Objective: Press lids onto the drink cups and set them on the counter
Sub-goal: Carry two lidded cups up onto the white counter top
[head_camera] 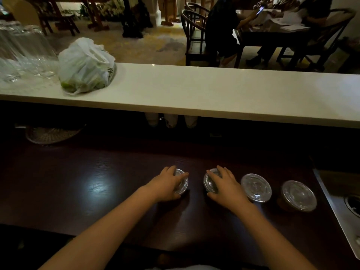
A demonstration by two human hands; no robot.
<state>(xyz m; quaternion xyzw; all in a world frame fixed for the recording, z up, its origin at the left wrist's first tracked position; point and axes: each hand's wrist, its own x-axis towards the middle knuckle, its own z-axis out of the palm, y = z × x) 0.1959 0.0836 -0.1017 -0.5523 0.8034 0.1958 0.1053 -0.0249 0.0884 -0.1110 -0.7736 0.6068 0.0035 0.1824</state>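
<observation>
Several drink cups with clear plastic lids stand in a row on the dark wooden worktop [97, 191]. My left hand [167, 184] lies over the leftmost lidded cup [182, 185], fingers wrapped around its top. My right hand [226, 189] covers the second lidded cup [209, 182] the same way. To the right stand two more lidded cups, one [256, 188] beside my right hand and one [299, 195] near the sink. The white counter [214, 94] runs across above the worktop.
A white plastic bag [85, 66] with green contents sits on the counter at the left, beside clear glasses [25, 53]. A steel sink [346, 207] borders the worktop's right. A woven basket [52, 133] and stacked cups [171, 119] sit under the counter. People sit at a table beyond.
</observation>
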